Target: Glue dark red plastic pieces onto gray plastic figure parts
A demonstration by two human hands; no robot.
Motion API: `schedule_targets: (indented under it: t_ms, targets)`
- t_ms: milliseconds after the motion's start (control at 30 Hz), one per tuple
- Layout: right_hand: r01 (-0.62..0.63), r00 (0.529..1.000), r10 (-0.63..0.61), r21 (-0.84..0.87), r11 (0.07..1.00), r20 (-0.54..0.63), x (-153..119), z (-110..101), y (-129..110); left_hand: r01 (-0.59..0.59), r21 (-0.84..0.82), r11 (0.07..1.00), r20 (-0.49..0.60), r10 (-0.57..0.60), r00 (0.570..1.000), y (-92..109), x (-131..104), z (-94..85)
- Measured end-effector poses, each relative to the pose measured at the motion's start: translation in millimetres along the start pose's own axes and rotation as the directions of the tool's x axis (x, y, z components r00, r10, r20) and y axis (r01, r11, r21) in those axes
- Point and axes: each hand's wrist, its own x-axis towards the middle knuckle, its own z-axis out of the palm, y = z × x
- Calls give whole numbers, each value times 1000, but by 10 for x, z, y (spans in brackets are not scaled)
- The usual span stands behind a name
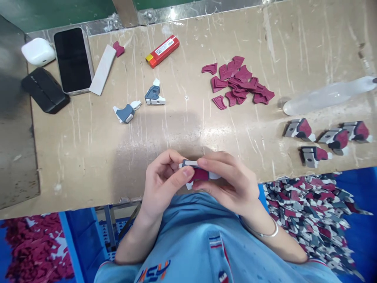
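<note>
Close to the table's front edge, my left hand (166,181) and my right hand (228,179) both grip one small plastic part (200,174), grey and white with a maroon face. My left thumb presses on its left end, while the right fingers and thumb pinch its right side. Parts of it are hidden under my fingers. Beyond my hands lie two grey-and-white plastic parts (125,113) without maroon pieces. A loose pile of maroon plastic pieces (243,83) sits further back, to the right. Several parts with maroon faces (338,138) rest at the right.
At the back left are a white case (38,52), a phone (73,61), a black box (45,90) and a pale strip (103,70). A red lighter (163,51) and a translucent bottle (326,96) lie on the table. Blue bins below hold maroon pieces (38,247) and mixed parts (312,220).
</note>
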Motion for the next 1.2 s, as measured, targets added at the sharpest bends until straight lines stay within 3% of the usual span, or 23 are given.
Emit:
schedule_targets:
  t_ms: [133,200,300,400,500,567,700,767,1033,1200]
  targets:
    - [49,998,-53,-123,991,-33,7,-12,2,105,28,994,127,-107,986,16,-55,-81]
    - [45,998,-50,-125,991,-38,7,-18,3,58,53,997,158,-65,985,-14,-113,-133]
    - [48,997,-55,-114,992,-60,-6,-21,12,-225,207,952,166,192,967,-81,-172,-197]
    - [42,997,-49,-108,993,-63,-26,-15,23,-489,431,759,250,420,873,-115,-169,-224]
    - [49,996,-55,-88,995,-65,-27,-14,26,-594,495,634,309,510,803,-104,-146,-211]
    - [53,996,-58,-73,996,-65,-13,-21,26,-598,484,639,304,518,800,-89,-143,-195]
    - [51,995,-50,15,999,-83,22,-42,26,-520,438,733,280,439,854,-71,-156,-172]
    - [32,994,-24,76,997,-105,26,-48,26,-508,412,756,300,415,859,-60,-151,-165]
    - [-20,997,33,193,981,-65,2,-46,32,-616,446,650,384,482,787,-3,-99,-151]
    - [-9,999,19,228,974,-41,9,-26,25,-575,384,723,436,407,803,35,-106,-162]
